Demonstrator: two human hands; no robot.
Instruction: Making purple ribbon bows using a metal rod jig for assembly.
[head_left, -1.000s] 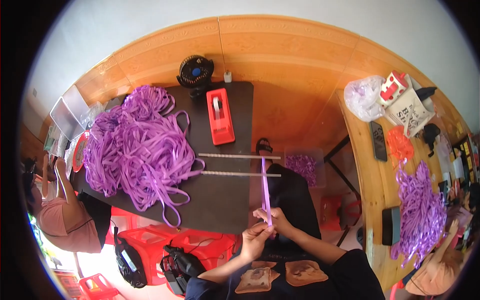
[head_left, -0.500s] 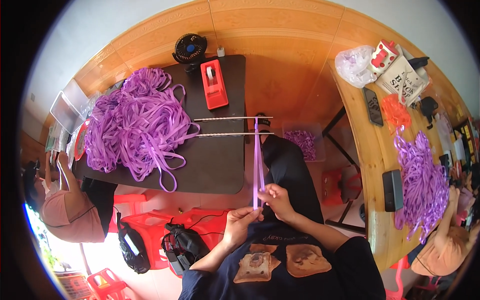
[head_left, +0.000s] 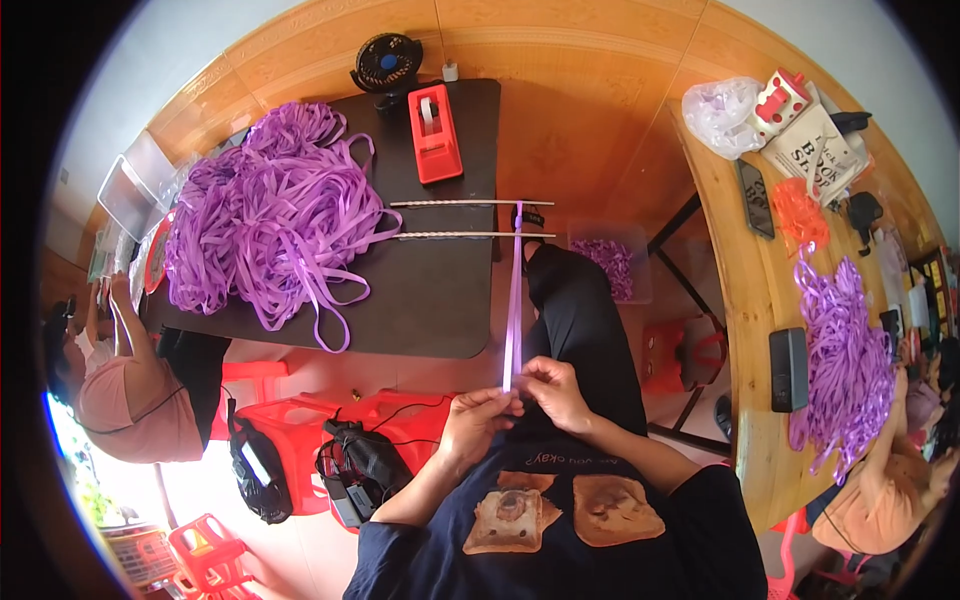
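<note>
A narrow purple ribbon [head_left: 516, 300] runs from two thin metal rods [head_left: 445, 236] down to my hands in front of my chest. The rods jut out over the black table's right edge, and the ribbon loops around them near their ends. My left hand [head_left: 478, 420] pinches the lower ends between thumb and fingers. Close beside it, my right hand [head_left: 556, 393] is also closed in a pinch at the ribbon; its fingertips nearly meet those of the left. The ribbon's very ends are hidden by the fingers.
A large heap of purple ribbon [head_left: 265, 220] covers the black table [head_left: 440, 310], with a red tape dispenser [head_left: 435, 135] and a fan [head_left: 388, 65] behind. At right, a wooden table [head_left: 745, 400] bears more ribbon [head_left: 845, 350]. Other people sit at both sides. A bin [head_left: 635, 265] stands below.
My right hand has drawn in beside my left, and the two ribbon strands, spread apart before, now lie nearly together. The whole scene sits slightly higher in the picture.
</note>
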